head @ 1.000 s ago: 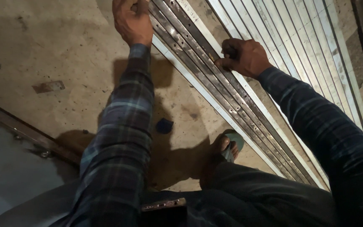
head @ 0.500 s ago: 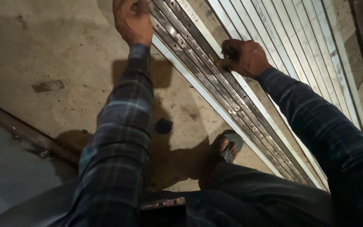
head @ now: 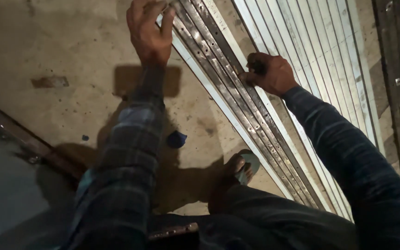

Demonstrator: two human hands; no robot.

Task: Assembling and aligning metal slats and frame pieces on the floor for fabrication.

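- At the far left, a dark metal rail (head: 19,139) runs at a slant across the concrete floor (head: 61,41), which is stained and dusty.
- The left hand (head: 150,32), in a plaid sleeve (head: 126,157), reaches to the top of the view; its fingers (head: 166,21) curl loosely against the upper end of a bundle of long grey metal strips (head: 237,106) with small holes.
- A small blue scrap (head: 177,139) lies on the floor below that hand.
- A foot in a pale sandal (head: 246,167) stands just beside the strips.
- The strips lie on the floor, running from top centre down to the lower right.
- The right hand (head: 268,73) rests on the strips, fingers closed into a fist; what they clamp cannot be told.
- Pale corrugated sheeting (head: 320,60) lies to the right.
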